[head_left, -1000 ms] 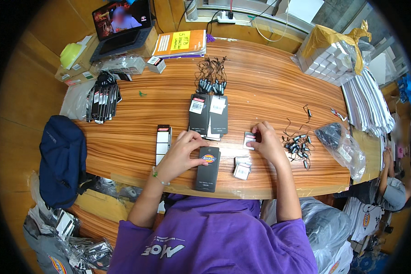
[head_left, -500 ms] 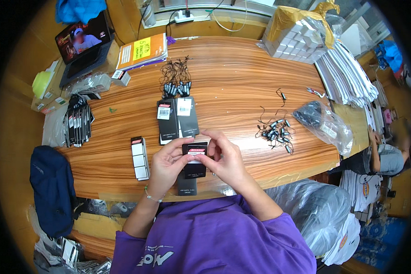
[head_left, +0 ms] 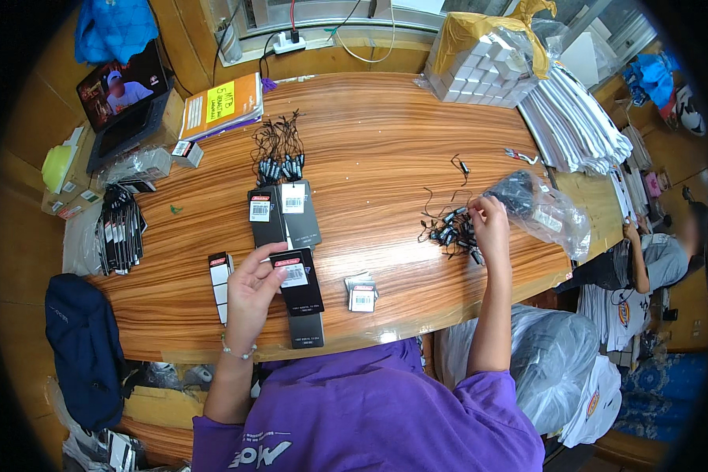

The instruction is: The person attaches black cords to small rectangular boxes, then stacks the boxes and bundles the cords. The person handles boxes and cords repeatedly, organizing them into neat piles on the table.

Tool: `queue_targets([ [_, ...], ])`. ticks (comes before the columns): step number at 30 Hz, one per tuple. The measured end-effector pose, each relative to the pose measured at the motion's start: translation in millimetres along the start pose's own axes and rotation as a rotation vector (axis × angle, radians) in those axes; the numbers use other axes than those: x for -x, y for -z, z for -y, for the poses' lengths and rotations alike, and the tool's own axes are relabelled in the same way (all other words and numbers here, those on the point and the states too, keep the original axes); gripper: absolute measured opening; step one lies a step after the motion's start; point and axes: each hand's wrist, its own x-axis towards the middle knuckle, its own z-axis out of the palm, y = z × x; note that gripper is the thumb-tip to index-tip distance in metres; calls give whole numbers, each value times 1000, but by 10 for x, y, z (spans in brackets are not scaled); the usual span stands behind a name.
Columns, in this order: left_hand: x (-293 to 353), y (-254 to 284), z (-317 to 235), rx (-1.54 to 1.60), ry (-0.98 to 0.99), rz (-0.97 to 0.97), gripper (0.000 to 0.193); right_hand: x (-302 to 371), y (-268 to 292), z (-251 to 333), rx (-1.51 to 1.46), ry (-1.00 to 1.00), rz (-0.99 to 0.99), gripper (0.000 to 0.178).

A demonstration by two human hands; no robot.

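Note:
My left hand (head_left: 256, 291) holds a black hang tag (head_left: 305, 295) with a white barcode sticker, the thumb on its face. Under this tag a dark grey tag (head_left: 306, 330) lies on the table's near edge. My right hand (head_left: 492, 228) reaches to a heap of black tag strings (head_left: 452, 228) with silvery-grey ends. Its fingertips are pinched together at the heap; what lies between them is too small to make out. A small stack of barcode stickers (head_left: 361, 296) sits between my hands. A strip of labels (head_left: 220, 287) lies left of my left hand.
Finished-looking dark tags with strings (head_left: 300, 216) lie beyond my left hand. A plastic bag (head_left: 539, 208), small snips (head_left: 521, 156), and a block of white boxes (head_left: 488, 71) stand right. A laptop (head_left: 126, 102) and notebooks (head_left: 224, 110) are far left. Another person (head_left: 657, 263) is at right.
My right hand has left the tag and moved right to the string heap. The left hand keeps the tag, now slightly left in view. The sticker stack has come into sight. The view has shifted.

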Motion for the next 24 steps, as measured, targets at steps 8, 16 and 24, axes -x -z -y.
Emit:
queue_targets([
  [8, 22, -60, -42, -11, 50, 62, 31, -97, -67, -140, 196, 164, 107, 13],
  [16, -80, -183, -150, -69, -30, 236, 28, -129, 343, 702, -751, -105, 313, 15],
  [24, -236, -579, -331, -386, -257, 384, 18, 108, 229, 1481, -1186, 5, 817, 22],
])
